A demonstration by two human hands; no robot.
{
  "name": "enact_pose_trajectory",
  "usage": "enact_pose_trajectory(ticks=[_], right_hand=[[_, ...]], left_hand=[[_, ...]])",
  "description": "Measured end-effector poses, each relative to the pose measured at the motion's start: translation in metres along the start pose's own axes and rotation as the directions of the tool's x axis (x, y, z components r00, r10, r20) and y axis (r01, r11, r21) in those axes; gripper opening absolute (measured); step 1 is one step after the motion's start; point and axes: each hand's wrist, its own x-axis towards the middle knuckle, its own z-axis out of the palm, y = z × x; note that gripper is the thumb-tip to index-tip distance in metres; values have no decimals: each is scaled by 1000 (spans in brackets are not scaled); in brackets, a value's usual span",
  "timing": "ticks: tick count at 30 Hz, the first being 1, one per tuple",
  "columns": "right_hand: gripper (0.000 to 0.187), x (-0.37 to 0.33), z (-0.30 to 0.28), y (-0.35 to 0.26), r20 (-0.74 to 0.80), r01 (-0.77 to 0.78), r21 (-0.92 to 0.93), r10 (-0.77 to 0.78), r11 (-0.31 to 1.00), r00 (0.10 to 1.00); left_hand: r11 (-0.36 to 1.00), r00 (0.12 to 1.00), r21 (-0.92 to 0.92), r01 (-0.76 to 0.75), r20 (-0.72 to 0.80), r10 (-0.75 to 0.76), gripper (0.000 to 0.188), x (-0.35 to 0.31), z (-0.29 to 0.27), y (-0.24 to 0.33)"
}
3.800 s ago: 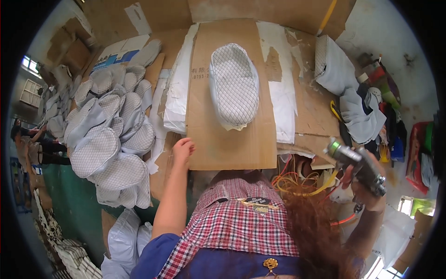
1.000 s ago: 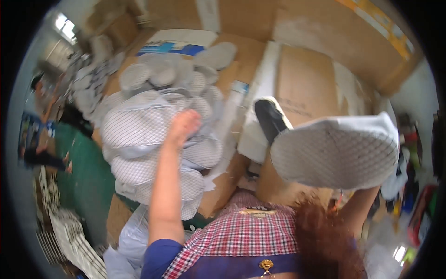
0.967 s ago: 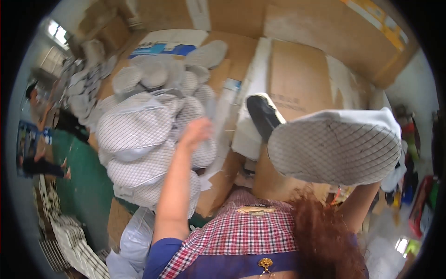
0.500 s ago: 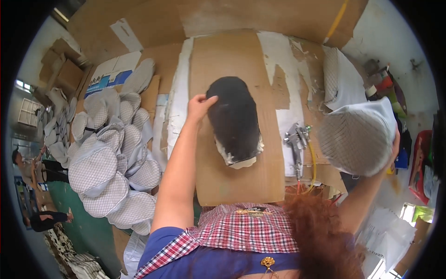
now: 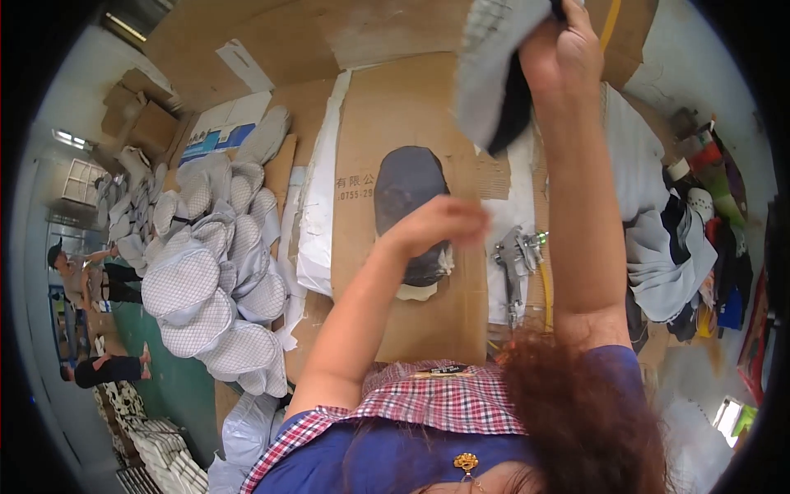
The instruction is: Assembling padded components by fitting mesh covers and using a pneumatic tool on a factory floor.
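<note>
Raising since the previous frame, right hand (image 5: 558, 51) now grips the grey mesh piece (image 5: 494, 70) overhead, fingers closed. Left hand (image 5: 436, 226), loosely curled, rests on the dark mould (image 5: 407, 185) on the cardboard sheet (image 5: 395, 115).

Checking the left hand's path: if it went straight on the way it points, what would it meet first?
Most likely the dark oval piece lying on the cardboard sheet. The left hand hangs over its near end, fingers pointing forward and down; whether it touches is unclear.

Dark oval pad (image 5: 409, 202) lies flat on cardboard; grey mesh cover (image 5: 487, 70) hangs raised, dark-lined.
</note>
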Motion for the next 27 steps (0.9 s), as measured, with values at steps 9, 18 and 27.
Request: enact_pose_trajectory(ticks=[9, 18, 27], right_hand=[[25, -169, -39, 75, -501, -214, -118, 127, 970, 856], [43, -299, -62, 89, -717, -532, 253, 526, 808, 458], [27, -140, -95, 90, -233, -375, 36, 373, 926, 898]], left_hand=[[221, 775, -776, -590, -469, 423, 36, 18, -79, 26], [287, 908, -892, -350, -398, -133, 36, -49, -87, -102], [597, 788, -532, -601, -518, 333, 6, -33, -132, 65]])
